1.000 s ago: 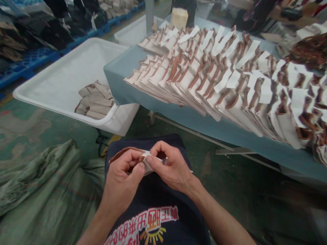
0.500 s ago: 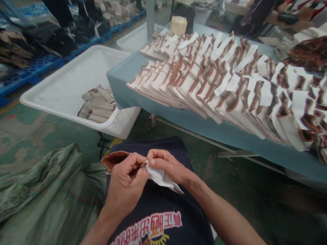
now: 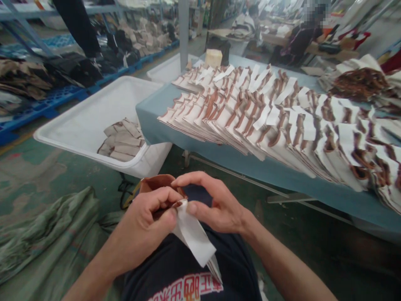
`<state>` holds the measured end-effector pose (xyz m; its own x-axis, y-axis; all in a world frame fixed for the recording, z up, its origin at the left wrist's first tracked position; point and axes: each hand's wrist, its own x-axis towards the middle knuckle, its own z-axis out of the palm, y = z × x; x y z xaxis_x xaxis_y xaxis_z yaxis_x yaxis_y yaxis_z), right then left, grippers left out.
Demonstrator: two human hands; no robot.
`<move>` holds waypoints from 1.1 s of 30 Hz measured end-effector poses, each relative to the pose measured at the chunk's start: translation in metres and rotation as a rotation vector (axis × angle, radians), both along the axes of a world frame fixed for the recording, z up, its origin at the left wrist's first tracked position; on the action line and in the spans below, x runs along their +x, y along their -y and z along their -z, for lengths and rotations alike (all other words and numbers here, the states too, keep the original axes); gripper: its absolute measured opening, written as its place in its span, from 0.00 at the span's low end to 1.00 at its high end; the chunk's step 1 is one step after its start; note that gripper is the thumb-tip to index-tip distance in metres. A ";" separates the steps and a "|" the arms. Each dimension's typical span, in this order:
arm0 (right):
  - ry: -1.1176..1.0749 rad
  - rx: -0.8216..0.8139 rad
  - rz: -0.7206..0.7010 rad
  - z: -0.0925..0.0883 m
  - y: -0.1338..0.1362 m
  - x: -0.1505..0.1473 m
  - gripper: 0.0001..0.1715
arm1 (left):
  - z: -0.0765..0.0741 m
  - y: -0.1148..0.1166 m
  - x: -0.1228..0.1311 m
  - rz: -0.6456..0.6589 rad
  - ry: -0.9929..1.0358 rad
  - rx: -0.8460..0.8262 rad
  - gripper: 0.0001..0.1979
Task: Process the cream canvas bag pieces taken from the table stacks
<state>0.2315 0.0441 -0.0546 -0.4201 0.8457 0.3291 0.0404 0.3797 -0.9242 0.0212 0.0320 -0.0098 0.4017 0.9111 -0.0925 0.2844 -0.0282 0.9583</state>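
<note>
Over my lap, my left hand (image 3: 147, 223) is closed around a small brown leather piece (image 3: 156, 184) with a cream lining. My right hand (image 3: 216, 205) pinches the white paper strip (image 3: 196, 236) that hangs down from that piece toward my dark shirt. The thumbs of both hands meet at the top of the strip. Beyond my knees a blue-covered table (image 3: 250, 167) carries several overlapping rows of the same cream and brown pieces (image 3: 250, 113), many with white strips on them.
A large white plastic tub (image 3: 78, 121) on the floor to the left holds a few stacked pieces (image 3: 120, 140). A green woven sack (image 3: 46, 234) lies at my lower left. Blue pallets with dark material line the far left; another person sits behind the table.
The white strip has been peeled further and now hangs longer below my hands. Both hands have risen slightly, and my view has tilted up to show more of the room.
</note>
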 end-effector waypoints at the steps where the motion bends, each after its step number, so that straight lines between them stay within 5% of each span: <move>1: 0.048 0.084 -0.053 -0.006 -0.002 0.000 0.22 | -0.005 0.000 0.000 0.021 -0.027 0.047 0.09; 5: 0.302 0.353 -0.112 -0.025 -0.016 -0.001 0.19 | -0.020 0.005 -0.004 0.035 -0.152 0.222 0.10; 8: 0.429 0.377 -0.178 -0.036 -0.022 -0.001 0.23 | -0.022 0.012 -0.006 -0.024 -0.188 0.316 0.07; 13: 0.384 0.182 -0.284 -0.046 -0.019 0.000 0.22 | -0.017 0.017 -0.007 -0.044 -0.204 0.461 0.07; 18: 0.227 0.007 -0.223 -0.038 -0.009 -0.005 0.14 | -0.003 0.017 -0.008 -0.062 -0.223 0.685 0.09; 25: -0.134 -0.601 -0.274 -0.015 0.007 -0.018 0.13 | 0.033 0.003 -0.017 0.143 -0.067 0.944 0.20; 33: -0.108 -0.744 -0.237 -0.006 0.005 -0.020 0.12 | 0.051 0.000 -0.023 0.116 -0.064 0.898 0.16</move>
<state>0.2118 0.0386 -0.0486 -0.6149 0.7516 -0.2387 -0.0693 -0.3530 -0.9331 -0.0016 0.0318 -0.0609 0.5142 0.6050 0.6079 0.2849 -0.7891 0.5442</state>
